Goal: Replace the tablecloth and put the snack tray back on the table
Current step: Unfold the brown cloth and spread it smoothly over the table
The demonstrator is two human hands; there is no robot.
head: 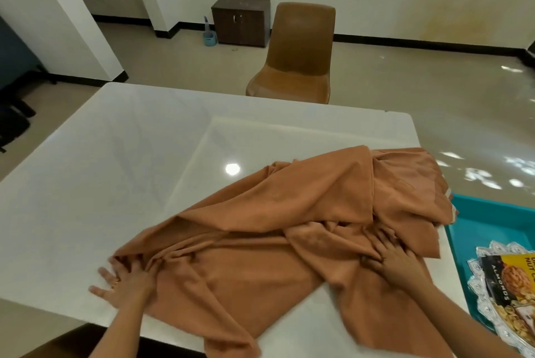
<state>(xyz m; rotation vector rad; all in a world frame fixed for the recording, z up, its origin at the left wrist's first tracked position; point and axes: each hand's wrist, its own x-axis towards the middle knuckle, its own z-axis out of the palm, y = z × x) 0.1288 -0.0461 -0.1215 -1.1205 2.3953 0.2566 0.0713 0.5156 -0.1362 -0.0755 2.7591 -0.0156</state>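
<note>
**Rust-brown cloth bunched on white bench as both hands work the folds**

A person's left hand [127, 282] lies at the near-left corner of the crumpled tablecloth [289, 227], fingers [100, 291] spread flat on the white bench [115, 155], the thumb side tucked into a gathered fold. The right hand [396, 265] presses palm-down into the folds near the bench's right edge, fingers apart and clasping nothing that can be seen. The cloth covers only the near-right part of the bench, with one end trailing over the near edge. The snack tray [492, 308], a silver scalloped dish holding packets of nuts, sits off the bench to the right inside a turquoise bin [486, 224], just beside the overhanging cloth. A tan chair [298, 50] stands at the far side. The risk appears to lie on the right: a sweep of loose fabric there could snag the tray and scatter its packets, while the glossy top may let the cloth slide off.
</note>
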